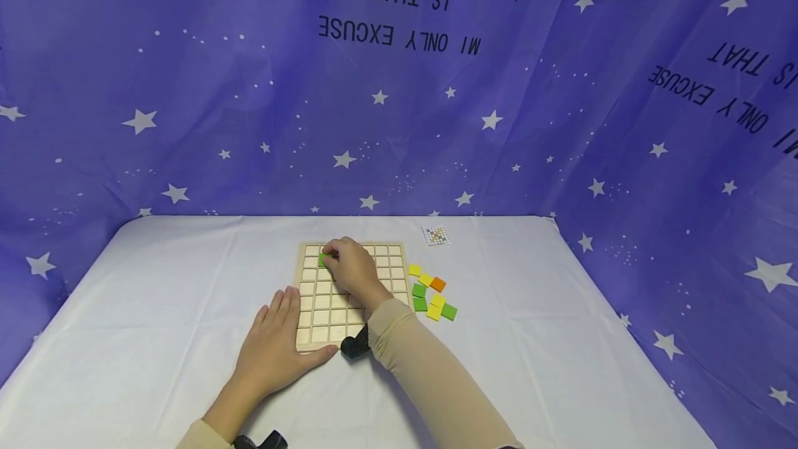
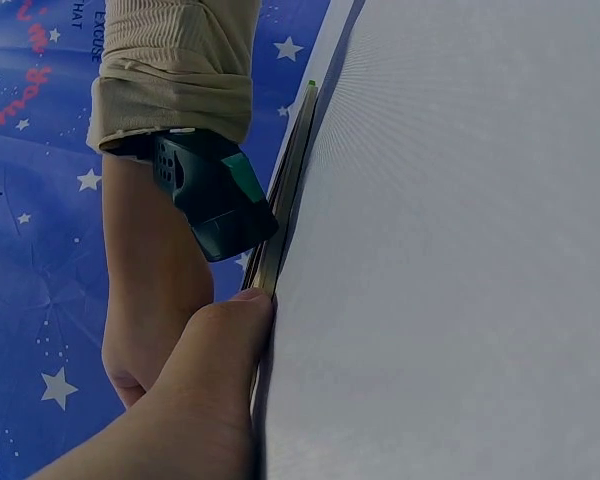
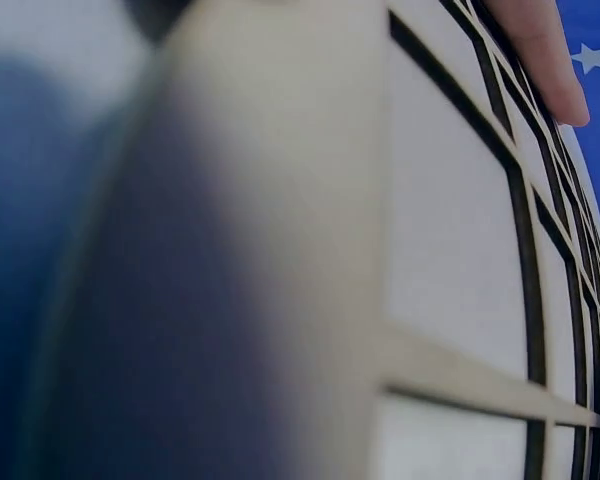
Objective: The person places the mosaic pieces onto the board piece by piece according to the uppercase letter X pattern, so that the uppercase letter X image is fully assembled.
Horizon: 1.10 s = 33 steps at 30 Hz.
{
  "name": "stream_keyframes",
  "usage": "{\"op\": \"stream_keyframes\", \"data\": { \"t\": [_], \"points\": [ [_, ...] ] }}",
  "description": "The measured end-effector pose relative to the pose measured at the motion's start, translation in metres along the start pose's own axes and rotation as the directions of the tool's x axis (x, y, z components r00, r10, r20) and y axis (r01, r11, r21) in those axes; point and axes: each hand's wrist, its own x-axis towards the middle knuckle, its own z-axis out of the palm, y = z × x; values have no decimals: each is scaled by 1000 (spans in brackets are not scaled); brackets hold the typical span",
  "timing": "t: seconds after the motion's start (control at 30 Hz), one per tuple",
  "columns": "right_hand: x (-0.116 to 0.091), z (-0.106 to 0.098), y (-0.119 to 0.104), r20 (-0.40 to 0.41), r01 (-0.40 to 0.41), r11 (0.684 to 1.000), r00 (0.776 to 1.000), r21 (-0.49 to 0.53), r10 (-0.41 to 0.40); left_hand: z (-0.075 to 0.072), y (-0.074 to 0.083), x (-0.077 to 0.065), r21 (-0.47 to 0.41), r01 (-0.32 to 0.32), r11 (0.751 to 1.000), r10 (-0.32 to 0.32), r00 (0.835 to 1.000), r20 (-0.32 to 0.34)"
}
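Note:
A wooden grid board [image 1: 304,300] with square compartments lies on the white table. My right hand [image 1: 354,269] reaches over its far left part, thumb and fingers pinching a green square tile [image 1: 323,260] in the far row, near the left side. Whether the tile sits fully in a compartment is hidden by the fingers. My left hand [image 1: 274,341] rests with straight fingers along the board's left edge, its thumb along the near edge. In the left wrist view the left thumb [image 2: 215,345] touches the board's side. The right wrist view shows the grid close up, with one finger [image 3: 545,60] above it.
Loose tiles lie right of the board: several yellow [image 1: 438,301], several green [image 1: 449,312] and one orange [image 1: 438,284]. A small card with a coloured grid pattern [image 1: 436,235] lies behind them. A purple star-printed curtain [image 1: 399,123] stands behind the table.

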Motion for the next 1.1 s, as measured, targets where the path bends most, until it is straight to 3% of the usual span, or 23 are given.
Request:
{"op": "stream_keyframes", "data": {
  "t": [0.4, 0.73, 0.93, 1.1],
  "points": [
    [-2, -3, -3, 43, 5, 998, 999, -67, -2, -1, -1, 0, 0, 4, 1000, -4, 1000, 13],
    [-10, -12, 3, 81, 71, 997, 994, 8, -71, 3, -1, 0, -3, 6, 1000, -6, 1000, 4],
    [-20, -30, 16, 92, 103, 989, 989, 102, -112, 3, -1, 0, -4, 6, 1000, -6, 1000, 11],
    [-35, -58, 31, 115, 83, 991, 989, 101, -95, 2, -1, -1, -6, 14, 1000, -14, 999, 29]
  ]
}}
